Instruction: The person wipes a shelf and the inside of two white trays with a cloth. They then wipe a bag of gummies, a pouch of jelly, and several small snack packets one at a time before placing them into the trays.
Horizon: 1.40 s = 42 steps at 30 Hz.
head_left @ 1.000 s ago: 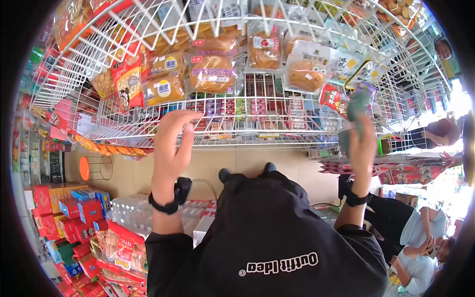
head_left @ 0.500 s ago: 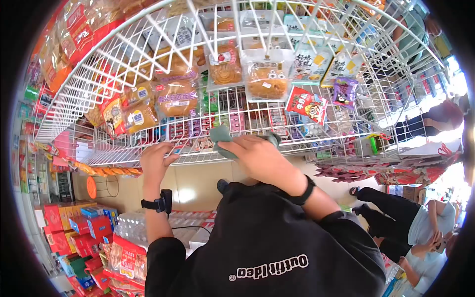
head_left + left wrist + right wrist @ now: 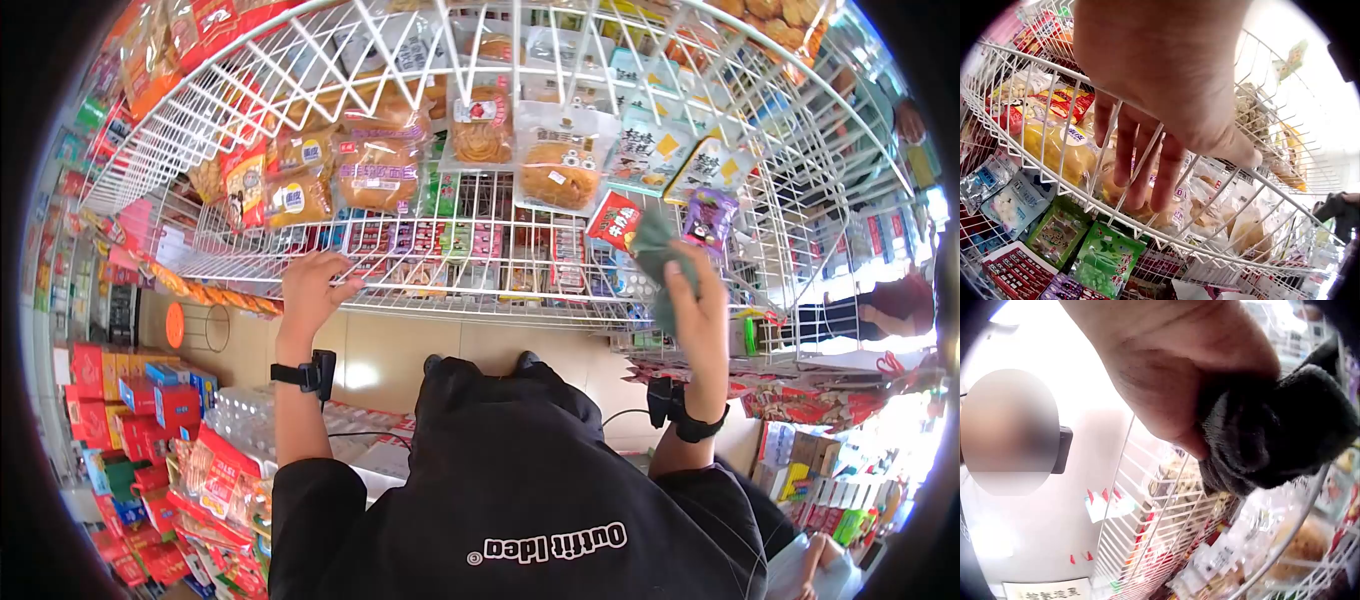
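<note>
In the head view my right hand (image 3: 700, 290) grips a grey-green cloth (image 3: 655, 255) over the front rim of a white wire basket rack (image 3: 480, 298), at the right. The cloth looks dark, bunched and fuzzy beneath my fingers in the right wrist view. My left hand (image 3: 315, 285) rests on the same rim farther left. Seen from the left wrist, its fingers (image 3: 1141, 169) hang down behind the wires, fairly straight, and the thumb lies along the rim. Near the cloth are a red snack packet (image 3: 612, 218) and a purple packet (image 3: 710, 218).
Packaged breads (image 3: 378, 175) and white-and-teal packets (image 3: 650, 150) fill the basket. Below it hang green candy bags (image 3: 1107, 256). Red boxes (image 3: 95, 390) and bottle packs (image 3: 245, 415) stand behind at left. A person (image 3: 825, 575) is at the lower right.
My right hand swept the cloth left along the rim towards my left hand, then back right. My left hand moved slightly left and settled on the rim.
</note>
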Tool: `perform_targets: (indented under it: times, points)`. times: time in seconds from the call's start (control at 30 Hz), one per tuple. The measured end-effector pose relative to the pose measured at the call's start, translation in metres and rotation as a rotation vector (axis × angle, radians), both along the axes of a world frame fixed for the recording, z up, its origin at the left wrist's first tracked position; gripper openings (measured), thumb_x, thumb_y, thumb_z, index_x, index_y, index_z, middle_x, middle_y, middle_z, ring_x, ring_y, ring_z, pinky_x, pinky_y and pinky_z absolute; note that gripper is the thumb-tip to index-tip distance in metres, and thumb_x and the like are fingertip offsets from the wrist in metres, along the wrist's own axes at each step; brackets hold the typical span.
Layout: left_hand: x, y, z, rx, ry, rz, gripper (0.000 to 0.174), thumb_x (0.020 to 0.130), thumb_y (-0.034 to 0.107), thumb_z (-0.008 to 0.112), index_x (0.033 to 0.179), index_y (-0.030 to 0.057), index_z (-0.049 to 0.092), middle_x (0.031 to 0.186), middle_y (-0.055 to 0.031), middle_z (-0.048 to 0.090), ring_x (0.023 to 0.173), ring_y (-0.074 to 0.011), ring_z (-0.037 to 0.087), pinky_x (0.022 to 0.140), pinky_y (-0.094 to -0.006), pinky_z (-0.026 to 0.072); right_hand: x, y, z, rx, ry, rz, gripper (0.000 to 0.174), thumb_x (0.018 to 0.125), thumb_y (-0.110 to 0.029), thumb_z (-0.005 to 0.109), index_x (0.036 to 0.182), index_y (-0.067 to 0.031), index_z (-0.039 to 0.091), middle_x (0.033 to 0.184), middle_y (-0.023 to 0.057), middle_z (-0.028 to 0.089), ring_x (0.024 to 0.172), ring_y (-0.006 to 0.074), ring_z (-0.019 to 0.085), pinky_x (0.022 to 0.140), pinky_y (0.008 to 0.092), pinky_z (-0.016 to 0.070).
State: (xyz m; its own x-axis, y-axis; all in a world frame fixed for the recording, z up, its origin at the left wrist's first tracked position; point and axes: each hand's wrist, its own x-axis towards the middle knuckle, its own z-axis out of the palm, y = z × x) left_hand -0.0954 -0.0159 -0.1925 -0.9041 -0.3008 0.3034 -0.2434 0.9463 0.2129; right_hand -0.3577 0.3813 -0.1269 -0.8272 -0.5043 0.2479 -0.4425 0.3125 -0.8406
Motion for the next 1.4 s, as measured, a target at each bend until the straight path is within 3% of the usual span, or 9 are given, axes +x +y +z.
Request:
perform_targets:
  times: [0.07,0.4,0.53,0.7,0.83,1.0,1.1,1.27,1.4]
  points:
    - [-0.003,0.010,0.008,0.023,-0.031,0.029,0.025,0.071,0.029,0.070,0.074,0.0048,0.066,0.088,-0.0050,0.068,0.080,-0.0275,0.063,0.075,-0.0394,0.0471,0.011,-0.024,0.004,0.065,-0.059,0.120,0.022,0.091,-0.010,0.058,0.111,-0.0014,0.061,0.098,0.0146,0.065,0.087,0.0228,0.063,0.079,0.0319,0.0474]
    - [0.002,0.013,0.004,-0.023,0.102,0.059,0.036,0.063,0.039,0.077,0.074,0.0061,0.070,0.086,-0.0036,0.069,0.080,-0.0245,0.063,0.075,-0.0391,0.0465,0.021,-0.121,0.067,0.497,0.248,0.672,0.036,0.075,-0.001,0.063,0.109,-0.0067,0.053,0.095,0.0193,0.062,0.085,0.0401,0.062,0.073,0.0434,0.0494]
    - [0.002,0.010,0.004,-0.044,0.099,0.054,0.044,0.061,0.048,0.077,0.072,0.0068,0.069,0.085,-0.0024,0.067,0.078,-0.0239,0.062,0.074,-0.0377,0.0454,-0.010,-0.179,0.010,0.477,0.308,0.829,0.041,0.076,-0.005,0.064,0.116,-0.0074,0.055,0.095,0.0207,0.064,0.086,0.0401,0.063,0.075,0.0452,0.0502]
    - [-0.001,0.005,-0.006,-0.058,0.107,0.066,0.055,0.054,0.060,0.075,0.065,0.0077,0.066,0.070,-0.0004,0.061,0.062,-0.0233,0.058,0.064,-0.0348,0.0435,-0.014,-0.216,-0.050,1.021,0.211,1.096,0.051,0.076,-0.001,0.054,0.126,-0.0095,0.058,0.097,0.0217,0.065,0.087,0.0390,0.063,0.078,0.0427,0.0495]
    - [-0.003,0.003,-0.007,-0.120,0.122,0.101,0.062,0.054,0.070,0.069,0.053,0.0091,0.060,0.059,0.0006,0.053,0.048,-0.0206,0.052,0.057,-0.0327,0.0395,0.017,-0.213,-0.011,1.229,0.265,1.072,0.046,0.071,-0.003,0.059,0.116,-0.0077,0.063,0.093,0.0228,0.065,0.089,0.0399,0.063,0.080,0.0475,0.0500]
    - [-0.004,0.003,-0.012,-0.127,0.215,0.103,0.064,0.052,0.072,0.068,0.051,0.0092,0.058,0.058,0.0001,0.052,0.046,-0.0205,0.051,0.056,-0.0327,0.0390,0.021,-0.197,0.042,1.029,0.176,1.259,0.051,0.071,-0.001,0.058,0.121,-0.0100,0.062,0.095,0.0217,0.065,0.092,0.0372,0.062,0.080,0.0447,0.0490]
    - [-0.004,0.003,-0.013,-0.122,0.216,0.118,0.065,0.050,0.072,0.068,0.050,0.0086,0.057,0.058,-0.0006,0.052,0.046,-0.0209,0.051,0.056,-0.0328,0.0392,-0.005,-0.219,0.057,1.041,-0.121,1.336,0.056,0.071,0.001,0.058,0.125,-0.0119,0.060,0.099,0.0214,0.065,0.094,0.0352,0.062,0.082,0.0433,0.0484]
    - [-0.004,0.002,-0.011,-0.083,0.229,0.081,0.065,0.050,0.071,0.069,0.051,0.0077,0.056,0.059,-0.0013,0.052,0.046,-0.0214,0.050,0.057,-0.0326,0.0394,-0.024,-0.248,-0.018,0.853,0.264,0.914,0.059,0.069,0.000,0.060,0.127,-0.0110,0.058,0.113,0.0227,0.062,0.093,0.0360,0.062,0.083,0.0431,0.0492]
    - [-0.006,-0.001,-0.010,-0.070,0.195,0.084,0.064,0.049,0.071,0.070,0.053,0.0080,0.057,0.059,-0.0007,0.052,0.046,-0.0208,0.050,0.056,-0.0317,0.0392,0.008,-0.236,-0.061,0.953,0.402,0.941,0.055,0.070,-0.002,0.061,0.125,-0.0074,0.059,0.109,0.0246,0.062,0.091,0.0380,0.063,0.080,0.0443,0.0506]
